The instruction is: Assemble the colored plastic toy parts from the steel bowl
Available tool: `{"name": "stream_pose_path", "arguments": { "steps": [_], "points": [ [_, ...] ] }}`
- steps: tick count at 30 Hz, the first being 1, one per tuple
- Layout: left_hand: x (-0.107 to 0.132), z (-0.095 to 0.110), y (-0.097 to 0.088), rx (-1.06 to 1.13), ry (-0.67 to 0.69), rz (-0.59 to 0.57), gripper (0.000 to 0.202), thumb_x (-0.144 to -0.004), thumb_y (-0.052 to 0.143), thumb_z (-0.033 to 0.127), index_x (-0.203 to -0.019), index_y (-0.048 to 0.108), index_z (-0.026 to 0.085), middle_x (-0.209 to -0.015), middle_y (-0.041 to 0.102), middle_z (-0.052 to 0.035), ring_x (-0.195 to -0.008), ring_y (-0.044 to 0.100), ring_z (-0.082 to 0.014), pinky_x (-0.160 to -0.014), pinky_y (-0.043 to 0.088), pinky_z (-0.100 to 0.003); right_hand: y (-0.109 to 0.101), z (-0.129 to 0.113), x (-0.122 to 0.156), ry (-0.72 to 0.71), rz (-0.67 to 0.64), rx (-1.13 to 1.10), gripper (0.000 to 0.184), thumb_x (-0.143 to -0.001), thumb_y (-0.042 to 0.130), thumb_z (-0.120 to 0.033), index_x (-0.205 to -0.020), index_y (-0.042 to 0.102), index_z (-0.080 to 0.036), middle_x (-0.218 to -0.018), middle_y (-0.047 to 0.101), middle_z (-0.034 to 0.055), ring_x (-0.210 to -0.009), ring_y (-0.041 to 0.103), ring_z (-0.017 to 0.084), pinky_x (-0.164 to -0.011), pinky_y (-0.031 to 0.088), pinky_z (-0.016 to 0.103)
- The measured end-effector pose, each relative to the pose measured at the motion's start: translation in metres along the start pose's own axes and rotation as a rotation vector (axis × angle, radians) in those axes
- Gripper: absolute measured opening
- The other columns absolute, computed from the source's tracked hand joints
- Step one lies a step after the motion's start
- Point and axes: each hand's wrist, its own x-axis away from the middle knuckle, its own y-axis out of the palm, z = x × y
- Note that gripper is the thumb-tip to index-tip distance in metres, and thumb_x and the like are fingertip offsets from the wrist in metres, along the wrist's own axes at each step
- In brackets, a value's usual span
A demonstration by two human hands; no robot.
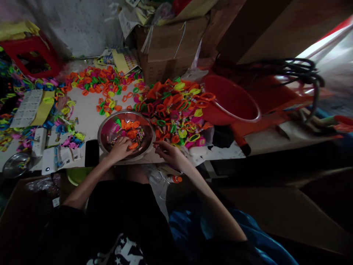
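Note:
A round metal bowl (106, 127) sits at the near edge of a white work surface (85, 110) and holds small orange, pink and green plastic pieces (129, 130). My left hand (120, 147) reaches into the bowl, fingers curled over the pieces at its near side. My right hand (169, 151) rests just right of the bowl's rim, fingers bent together in a pinch; what it holds is too small to make out. A big heap of bright plastic rings (176, 110) lies right behind that hand.
A red plastic basin (231, 103) stands right of the heap. Cardboard boxes (171, 48) stand at the back. More loose rings (96, 82) cover the far left. A dark phone (92, 152) and a small metal dish (16, 163) lie at the left. A red stool (35, 51) stands far left.

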Motion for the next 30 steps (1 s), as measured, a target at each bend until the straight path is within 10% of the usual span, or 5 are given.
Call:
{"name": "stream_pose_path", "arguments": {
  "steps": [9, 15, 30],
  "points": [
    [0.027, 0.046, -0.043, 0.400, 0.162, 0.215, 0.018, -0.092, 0.050, 0.035, -0.094, 0.053, 0.017, -0.103, 0.058, -0.0058, -0.098, 0.058, -0.0163, -0.086, 0.047, -0.030, 0.023, -0.048, -0.003, -0.160, -0.009, -0.029, 0.025, -0.091, 0.052, -0.034, -0.109, 0.057, -0.018, -0.094, 0.067, 0.0055, -0.075, 0.063, 0.013, -0.067, 0.048, 0.023],
    [0.036, 0.056, -0.053, 0.374, 0.145, 0.260, 0.024, -0.092, 0.049, 0.040, -0.092, 0.055, 0.017, -0.105, 0.058, -0.0074, -0.098, 0.059, -0.0172, -0.087, 0.047, -0.031, 0.020, -0.059, 0.004, -0.314, 0.066, 0.077, 0.020, -0.091, 0.054, -0.026, -0.106, 0.062, -0.017, -0.089, 0.063, 0.0054, -0.079, 0.060, 0.013, -0.071, 0.047, 0.022],
    [0.045, 0.060, -0.060, 0.171, 0.252, 0.396, 0.021, -0.093, 0.050, 0.036, -0.096, 0.055, 0.016, -0.104, 0.065, -0.0062, -0.098, 0.060, -0.0176, -0.091, 0.048, -0.034, 0.023, -0.067, 0.009, -0.192, 0.045, 0.040, 0.022, -0.089, 0.055, -0.034, -0.094, 0.066, -0.015, -0.080, 0.063, 0.0038, -0.067, 0.056, 0.011, -0.061, 0.043, 0.021]
  ]
}}
